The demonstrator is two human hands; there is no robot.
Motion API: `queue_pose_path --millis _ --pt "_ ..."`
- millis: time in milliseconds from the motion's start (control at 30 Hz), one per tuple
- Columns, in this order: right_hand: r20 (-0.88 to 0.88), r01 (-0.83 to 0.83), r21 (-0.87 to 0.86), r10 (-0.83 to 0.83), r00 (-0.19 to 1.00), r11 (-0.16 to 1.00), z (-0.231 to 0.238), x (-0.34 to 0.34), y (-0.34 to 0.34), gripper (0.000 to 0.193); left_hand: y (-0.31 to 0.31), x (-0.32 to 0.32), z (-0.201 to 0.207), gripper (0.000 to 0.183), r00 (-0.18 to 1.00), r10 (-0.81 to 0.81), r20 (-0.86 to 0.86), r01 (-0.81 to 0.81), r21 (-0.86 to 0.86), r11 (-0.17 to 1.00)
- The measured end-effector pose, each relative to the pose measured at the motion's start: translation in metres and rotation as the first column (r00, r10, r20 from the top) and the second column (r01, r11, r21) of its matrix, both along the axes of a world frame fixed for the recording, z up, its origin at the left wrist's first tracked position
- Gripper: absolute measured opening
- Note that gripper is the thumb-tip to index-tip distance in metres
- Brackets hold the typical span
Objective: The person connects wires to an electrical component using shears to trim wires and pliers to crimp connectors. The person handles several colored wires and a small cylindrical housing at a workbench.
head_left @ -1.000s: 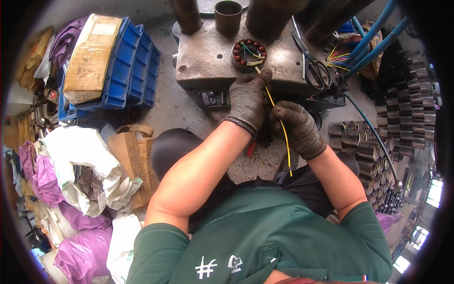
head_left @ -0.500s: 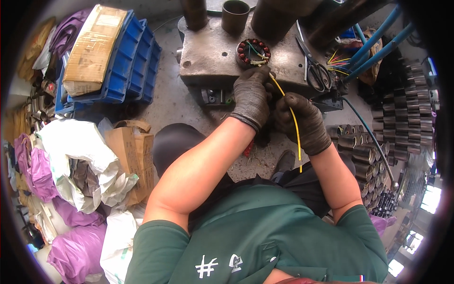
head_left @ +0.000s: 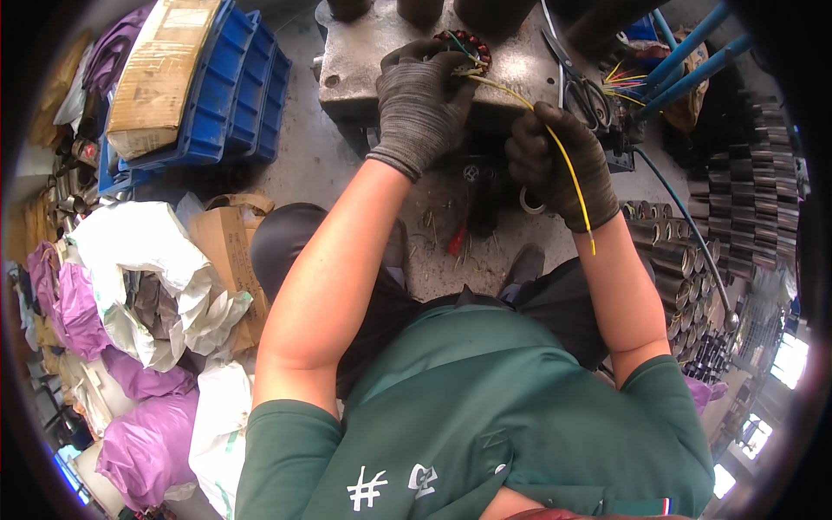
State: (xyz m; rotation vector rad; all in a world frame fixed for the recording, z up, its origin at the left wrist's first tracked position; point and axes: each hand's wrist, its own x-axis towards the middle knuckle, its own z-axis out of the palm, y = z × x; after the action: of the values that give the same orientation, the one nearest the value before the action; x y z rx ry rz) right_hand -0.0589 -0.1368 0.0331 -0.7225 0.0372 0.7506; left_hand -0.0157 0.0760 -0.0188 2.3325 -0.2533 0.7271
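Note:
A stator (head_left: 476,42), a small ring with dark red windings and a green lead inside, lies on the metal block, partly hidden by my left hand. My left hand (head_left: 419,104), in a dark grey knit glove, is closed on the ring's left side. From the ring's near edge a yellow wire (head_left: 569,165) runs to the right and droops. Its loose end hangs over my right wrist. My right hand (head_left: 562,160), gloved too, pinches this wire between thumb and forefinger, its other fingers curled.
Scissors (head_left: 589,100) lie on the right of the metal block (head_left: 364,52). Colored wires (head_left: 626,85) and blue bars (head_left: 693,56) are beyond. Stacked metal cylinders (head_left: 750,191) stand at the right. On the left are blue crates (head_left: 208,95), a cardboard box (head_left: 160,78) and white sacks (head_left: 165,251).
My left hand has moved from the yellow wire to the stator's left side. My right hand has shifted up and right, drawing the wire out to the right. The view has tilted slightly.

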Motion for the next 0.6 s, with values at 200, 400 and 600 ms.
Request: queue_pose_path --millis 200,400,600 --pt "0.028 0.020 0.144 -0.024 0.999 0.989 0.008 0.021 0.006 0.025 -0.017 0.000 0.001 0.031 0.995 0.082 -0.050 -0.083 -0.017 0.996" --pt "0.132 -0.042 0.188 0.017 0.991 0.981 0.009 0.033 0.011 0.023 -0.022 0.006 0.006 0.020 0.988 0.087 -0.127 -0.108 -0.161 0.981" --pt "0.142 0.036 -0.234 -0.003 0.990 0.972 0.000 0.008 0.012 0.032 -0.014 0.011 0.006 0.020 0.974 0.047 -0.222 -0.089 -0.183 0.979"
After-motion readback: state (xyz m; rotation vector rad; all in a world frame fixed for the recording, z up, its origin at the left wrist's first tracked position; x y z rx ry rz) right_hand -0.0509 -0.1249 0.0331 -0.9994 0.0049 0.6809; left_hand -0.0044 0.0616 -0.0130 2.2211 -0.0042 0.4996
